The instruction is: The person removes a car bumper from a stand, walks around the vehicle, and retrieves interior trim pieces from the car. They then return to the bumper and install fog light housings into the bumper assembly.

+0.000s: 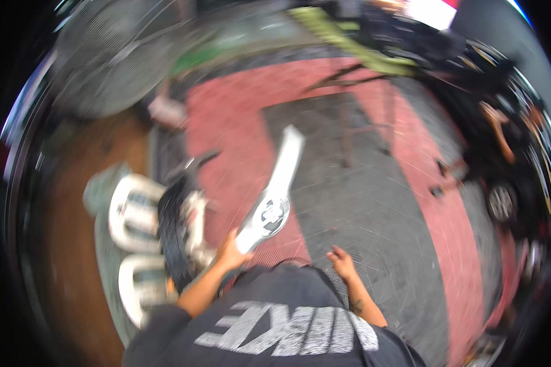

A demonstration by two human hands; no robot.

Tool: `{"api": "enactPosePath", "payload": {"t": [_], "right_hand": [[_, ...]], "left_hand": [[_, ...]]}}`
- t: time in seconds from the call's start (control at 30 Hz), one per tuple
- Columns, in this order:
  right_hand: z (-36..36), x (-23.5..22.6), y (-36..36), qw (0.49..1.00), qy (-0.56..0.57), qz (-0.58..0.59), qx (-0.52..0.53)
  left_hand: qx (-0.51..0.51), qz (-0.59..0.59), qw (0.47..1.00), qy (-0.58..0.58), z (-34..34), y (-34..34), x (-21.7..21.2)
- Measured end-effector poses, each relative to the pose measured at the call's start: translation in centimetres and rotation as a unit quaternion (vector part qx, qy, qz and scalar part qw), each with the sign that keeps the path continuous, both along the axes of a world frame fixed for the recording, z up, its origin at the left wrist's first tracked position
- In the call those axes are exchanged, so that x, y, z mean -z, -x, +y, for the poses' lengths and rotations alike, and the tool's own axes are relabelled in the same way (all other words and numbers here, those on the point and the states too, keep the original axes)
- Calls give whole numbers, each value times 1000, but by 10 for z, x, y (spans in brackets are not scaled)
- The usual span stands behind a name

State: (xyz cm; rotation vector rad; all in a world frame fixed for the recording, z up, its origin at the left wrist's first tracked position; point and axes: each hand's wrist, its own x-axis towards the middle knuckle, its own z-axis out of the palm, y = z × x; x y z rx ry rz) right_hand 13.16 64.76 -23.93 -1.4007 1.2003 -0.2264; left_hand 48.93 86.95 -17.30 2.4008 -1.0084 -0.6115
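The left hand (229, 252) of the person holds the long white object (281, 176) by its lower end, with fingers closed around it. The object's greater part extends forward from this grip, above the red and dark floor (367, 183). The right hand (343, 263) is apart, its fingers loose.

The floor (379, 220) has a dark grey middle, with red areas (431, 244) at its left, far and right sides; a thin-legged frame (347, 144), blurred, stands on the far part; at right, a co-worker's shoes (436, 191) and a dark vehicle's wheel (502, 203) rest upon it.
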Motion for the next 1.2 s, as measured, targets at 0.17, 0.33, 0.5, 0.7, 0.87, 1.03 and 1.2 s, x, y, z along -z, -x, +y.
{"api": "enactPosePath", "payload": {"t": [0.17, 0.33, 0.5, 0.7, 0.87, 1.03, 1.2], "right_hand": [[-25, 13, -28, 988, -61, 51, -131], [-45, 10, -93, 960, -2, 81, -270], [-41, 33, -175, 904, 61, 152, -394], [12, 87, -328, 798, 99, 208, -556], [64, 187, -451, 724, 180, 220, -628], [161, 239, -572, 756, 187, 118, -616], [249, 241, -634, 691, 397, 35, -603]], "left_hand": [[-190, -58, 976, -88, 61, -1, -28], [-359, -60, 925, -108, 167, -13, -18], [-452, -34, 887, -90, 253, -36, 36], [-480, 20, 877, -1, 307, -87, 115], [-462, 78, 883, -29, 338, -119, 150], [-416, 71, 907, -6, 369, -131, 202], [-450, 153, 880, 16, 377, -137, 233]]}}
